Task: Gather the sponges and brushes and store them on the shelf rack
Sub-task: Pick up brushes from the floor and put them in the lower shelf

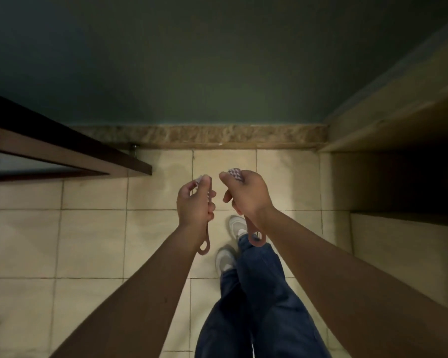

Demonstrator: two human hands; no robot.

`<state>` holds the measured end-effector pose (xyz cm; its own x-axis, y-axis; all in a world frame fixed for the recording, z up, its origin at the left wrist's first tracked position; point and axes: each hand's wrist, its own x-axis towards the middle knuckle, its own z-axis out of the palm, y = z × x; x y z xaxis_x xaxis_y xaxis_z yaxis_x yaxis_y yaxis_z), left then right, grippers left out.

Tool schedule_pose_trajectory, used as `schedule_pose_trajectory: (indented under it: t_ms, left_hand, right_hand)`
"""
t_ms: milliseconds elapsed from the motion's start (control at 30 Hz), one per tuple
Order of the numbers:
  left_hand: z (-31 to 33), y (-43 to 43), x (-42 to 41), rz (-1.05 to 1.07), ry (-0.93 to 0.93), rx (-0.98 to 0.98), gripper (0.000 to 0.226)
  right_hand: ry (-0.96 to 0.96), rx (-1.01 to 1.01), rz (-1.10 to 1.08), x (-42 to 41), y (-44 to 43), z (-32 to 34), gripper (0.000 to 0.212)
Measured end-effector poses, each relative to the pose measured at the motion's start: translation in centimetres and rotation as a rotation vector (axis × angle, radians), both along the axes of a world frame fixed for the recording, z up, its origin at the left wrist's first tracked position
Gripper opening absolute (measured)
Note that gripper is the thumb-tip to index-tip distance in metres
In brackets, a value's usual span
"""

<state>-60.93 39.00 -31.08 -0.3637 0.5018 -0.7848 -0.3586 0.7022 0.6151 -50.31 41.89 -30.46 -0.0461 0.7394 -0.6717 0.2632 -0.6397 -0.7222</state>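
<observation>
1. Below both hands, closest to the camera, a person's legs in dark blue denim jeans end in a pair of white trainers set on the floor, one foot ahead of the other.
2. Two bare forearms reach forward over the legs, side by side, and the hands are close together but not touching.
3. The left hand has its fingers curled round a pink plastic long-handled brush. The looped end of the handle hangs out below the wrist, and a pale bristle head peeks out above the thumb.
4. The right hand grips a second pink plastic brush the same way. Its chequered bristle head sticks out past the knuckles, and its hanging loop shows under the wrist, over the jeans.
5. Both brushes are held in the air, clear of every surface.
6. Beneath the hands lies a beige square-tiled floor.
7. To the left of the left hand juts the corner of a dark brown wooden furniture top.
8. To the right of the right hand stands a beige stepped shelving unit, its lower recess in deep shadow.
9. Beyond the hands, a mottled brown stone skirting strip meets a dull green painted wall.
</observation>
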Motion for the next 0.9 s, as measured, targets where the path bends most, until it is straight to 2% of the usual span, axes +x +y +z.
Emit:
schedule_pose_trajectory:
  t_ms: [200, 400, 500, 667, 900]
  left_hand:
    - [11.5, -2.5, 2.5, -0.154, 0.004, 0.065, 0.032]
    - [20.0, -3.2, 6.0, -0.339, 0.006, 0.148, 0.035]
    - [23.2, -3.0, 8.2, -0.451, -0.001, 0.183, 0.032]
    - [27.7, -2.6, 13.7, -0.595, -0.037, 0.257, 0.013]
    - [31.9, -3.0, 23.9, -0.792, -0.165, 0.325, 0.011]
  right_hand:
    - [0.065, -0.001, -0.155, 2.8, -3.8, 11.7, 0.028]
    - [0.161, 0.058, -0.34, 6.5, -6.1, 20.2, 0.024]
    - [0.178, 0.078, -0.396, 9.2, -6.6, 23.6, 0.021]
    - [0.211, 0.153, -0.536, 15.1, -7.9, 28.6, 0.02]
    - [0.264, 0.217, -0.753, 25.0, -11.5, 33.0, 0.023]
